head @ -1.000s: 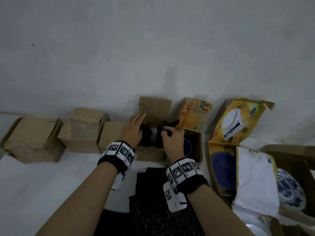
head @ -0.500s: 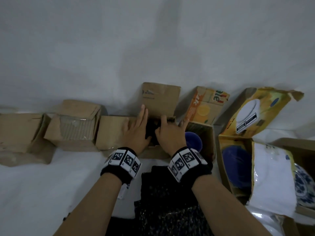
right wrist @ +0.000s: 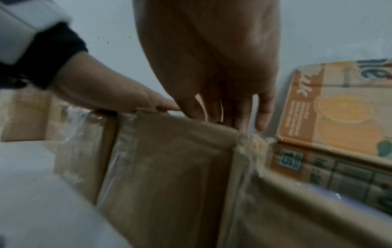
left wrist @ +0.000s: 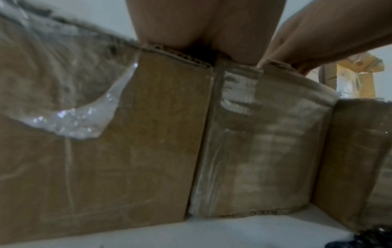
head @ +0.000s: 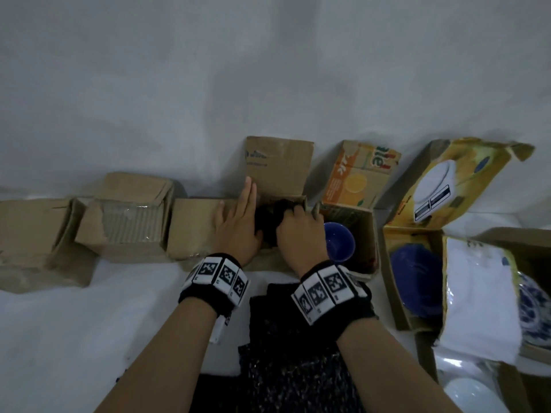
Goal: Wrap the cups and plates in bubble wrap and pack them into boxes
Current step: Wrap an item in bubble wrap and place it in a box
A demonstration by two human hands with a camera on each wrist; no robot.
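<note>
An open brown box [head: 280, 165] stands against the wall with its back flap up, and a dark wrapped bundle [head: 267, 222] sits inside it. My left hand [head: 238, 222] lies flat along the box's left edge, fingers straight, partly on the closed box [head: 193, 228] beside it. My right hand [head: 298, 231] reaches over the front wall and presses down on the bundle. In the right wrist view its fingers [right wrist: 239, 107] point down into the box. In the left wrist view my left hand [left wrist: 203, 25] rests on the cardboard rim [left wrist: 176, 50]. What the bundle holds is hidden.
To the right, an orange-printed box [head: 357, 177] holds a blue cup [head: 340, 242], and a yellow box [head: 396, 293] holds a blue plate [head: 414, 281]. White wrap [head: 483, 299] and a patterned plate [head: 533, 308] lie further right. Closed boxes [head: 131, 216] line the left. Dark cloth [head: 298, 338] lies in front.
A second ago my right hand gripped the dark bundle above the box. The bundle now sits lower in the box, and both hands have come down onto it and the rim.
</note>
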